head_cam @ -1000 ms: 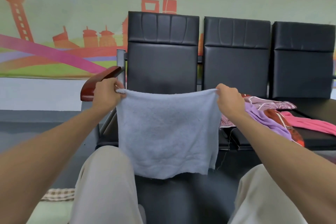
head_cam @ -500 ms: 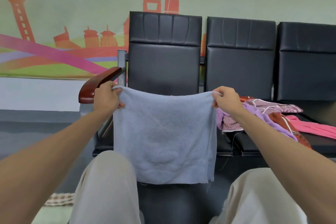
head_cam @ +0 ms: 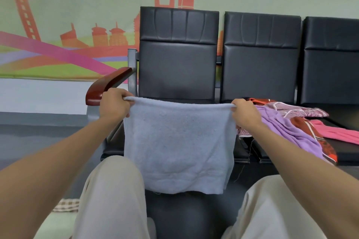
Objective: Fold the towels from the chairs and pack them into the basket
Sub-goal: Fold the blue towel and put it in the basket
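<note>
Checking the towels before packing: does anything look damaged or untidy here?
The light blue towel, held up by the left hand and right hand, has an uneven bottom hem with a few loose threads. On the middle chair, the purple towel lies crumpled in a heap and droops over the seat's front edge.

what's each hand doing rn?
Left hand: closed, gripping the blue towel at its top left corner.
Right hand: closed, gripping its top right corner.

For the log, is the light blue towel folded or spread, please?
Spread: the light blue towel hangs flat between left hand and right hand; doubled or not, cannot tell.
</note>
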Tool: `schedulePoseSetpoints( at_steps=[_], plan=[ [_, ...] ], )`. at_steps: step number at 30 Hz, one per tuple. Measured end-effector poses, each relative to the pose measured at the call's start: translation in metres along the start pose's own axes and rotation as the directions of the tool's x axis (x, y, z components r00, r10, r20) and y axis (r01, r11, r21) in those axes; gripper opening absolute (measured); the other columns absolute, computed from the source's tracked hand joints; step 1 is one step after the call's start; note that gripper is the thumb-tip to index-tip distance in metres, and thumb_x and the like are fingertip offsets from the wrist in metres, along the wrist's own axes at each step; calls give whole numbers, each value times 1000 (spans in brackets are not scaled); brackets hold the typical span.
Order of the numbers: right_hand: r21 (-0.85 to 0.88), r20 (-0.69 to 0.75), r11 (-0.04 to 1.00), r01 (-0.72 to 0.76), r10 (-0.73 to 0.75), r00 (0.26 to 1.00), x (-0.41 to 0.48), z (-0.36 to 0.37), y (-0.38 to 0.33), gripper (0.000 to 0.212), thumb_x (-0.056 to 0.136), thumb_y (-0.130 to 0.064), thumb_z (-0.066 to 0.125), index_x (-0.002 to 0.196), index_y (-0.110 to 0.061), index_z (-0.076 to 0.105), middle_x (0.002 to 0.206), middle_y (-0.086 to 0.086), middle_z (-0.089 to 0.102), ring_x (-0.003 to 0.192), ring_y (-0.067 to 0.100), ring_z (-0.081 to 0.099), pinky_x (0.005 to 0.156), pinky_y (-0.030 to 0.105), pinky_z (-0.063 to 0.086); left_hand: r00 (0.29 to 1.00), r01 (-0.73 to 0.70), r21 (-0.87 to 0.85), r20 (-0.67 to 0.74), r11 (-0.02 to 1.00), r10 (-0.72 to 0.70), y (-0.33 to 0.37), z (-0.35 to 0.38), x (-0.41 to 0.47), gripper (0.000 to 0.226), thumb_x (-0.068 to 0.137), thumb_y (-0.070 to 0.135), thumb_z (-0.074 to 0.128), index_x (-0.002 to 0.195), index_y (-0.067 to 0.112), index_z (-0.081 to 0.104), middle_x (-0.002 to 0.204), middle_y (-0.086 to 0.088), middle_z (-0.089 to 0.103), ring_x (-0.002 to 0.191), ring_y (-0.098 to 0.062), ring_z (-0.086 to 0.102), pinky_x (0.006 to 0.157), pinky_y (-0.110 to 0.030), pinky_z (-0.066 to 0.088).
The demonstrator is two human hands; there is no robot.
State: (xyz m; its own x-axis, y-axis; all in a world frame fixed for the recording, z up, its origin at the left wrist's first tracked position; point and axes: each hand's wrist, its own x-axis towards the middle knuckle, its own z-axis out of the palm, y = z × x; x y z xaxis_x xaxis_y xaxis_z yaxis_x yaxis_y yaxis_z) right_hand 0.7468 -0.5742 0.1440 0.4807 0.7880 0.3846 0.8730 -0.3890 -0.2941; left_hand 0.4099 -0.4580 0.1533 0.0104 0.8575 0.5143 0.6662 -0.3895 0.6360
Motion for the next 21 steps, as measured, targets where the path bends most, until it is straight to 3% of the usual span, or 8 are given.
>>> schedulePoseSetpoints(
  at_steps=[5,8,10,13,15,17,21],
  plan=[
    [44,-101,999,-33,37,994,2,-2,-6,31,81,4,37,101,-11,56,90,14,62,74,35,62,67,42,55,1000,-3,39,4,999,3,2,-3,0,11,88,9,65,89,12,75,68,-4,67,44,-16,63,59,-27,52],
    [219,-139,971,-97,129,982,11,2,-7,14,91,-8,44,92,-11,58,77,11,63,55,27,65,61,39,56,1000,-5,16,-6,1000,5,-2,4,4,11,90,13,64,91,11,75,70,-4,69,46,-17,64,65,-31,56],
    [374,-129,919,-128,188,974,20,7,-4,16,94,-18,49,87,-9,61,67,10,65,47,21,64,55,32,54,999,28,-48,21,998,-27,-9,13,13,13,92,13,61,91,11,73,76,-8,71,44,-21,65,67,-39,59],
    [456,-161,883,-110,204,966,37,23,0,20,91,-23,56,81,-8,65,61,8,66,55,19,64,57,27,48,988,139,-188,94,972,-123,-16,34,26,11,95,10,53,92,7,63,85,-12,64,49,-33,67,59,-44,60],
    [466,-148,877,-117,207,967,52,39,2,19,89,-22,59,76,-10,64,62,6,65,58,15,60,54,25,42,974,216,-272,122,938,-189,-20,55,37,10,97,7,49,95,4,59,95,-14,57,58,-39,67,62,-48,60],
    [515,-92,844,-151,230,969,70,59,4,15,87,-21,63,74,-12,65,63,7,67,59,19,63,59,29,50,967,246,-264,136,933,-217,-26,78,50,11,99,6,48,100,5,58,99,-17,57,70,-39,68,69,-49,60],
    [556,-28,801,-222,285,958,106,101,10,12,82,-17,69,74,-8,69,66,12,70,58,20,67,65,35,55,961,252,-265,180,931,-209,-45,127,79,13,100,8,44,98,8,56,96,-20,63,71,-32,70,76,-45,59]
  ],
)
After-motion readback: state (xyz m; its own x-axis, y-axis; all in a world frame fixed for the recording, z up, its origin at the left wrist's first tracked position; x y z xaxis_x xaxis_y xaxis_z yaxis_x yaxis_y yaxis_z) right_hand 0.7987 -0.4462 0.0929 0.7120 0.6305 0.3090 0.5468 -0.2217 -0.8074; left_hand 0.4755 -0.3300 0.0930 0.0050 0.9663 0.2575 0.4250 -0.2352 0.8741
